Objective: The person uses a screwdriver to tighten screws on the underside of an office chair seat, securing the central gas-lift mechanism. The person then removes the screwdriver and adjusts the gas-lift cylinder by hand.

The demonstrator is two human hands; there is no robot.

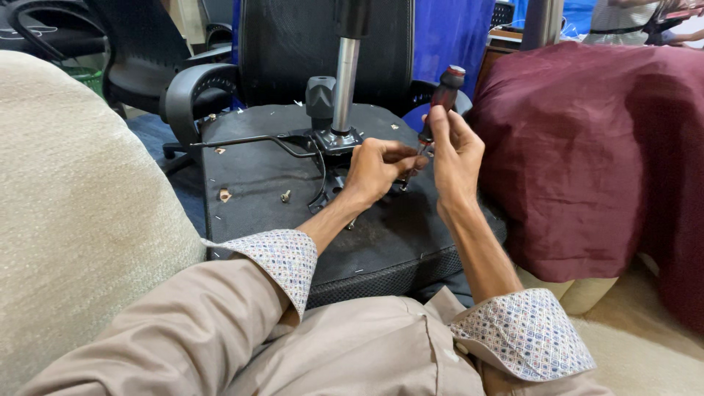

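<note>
Seemingly both the left hand (pixel 378 167) and right hand (pixel 455 154) hide the screwdriver (pixel 440 103) tip.

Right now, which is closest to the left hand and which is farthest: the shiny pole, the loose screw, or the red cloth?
From the left hand:
1. Shiny pole, just behind it.
2. Loose screw, on the black chair underside, to its left.
3. Red cloth, far off to the right.

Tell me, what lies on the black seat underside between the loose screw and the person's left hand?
In the head view, a thin black cable curves down between the loose screw and the left hand, over the seat underside.
</note>
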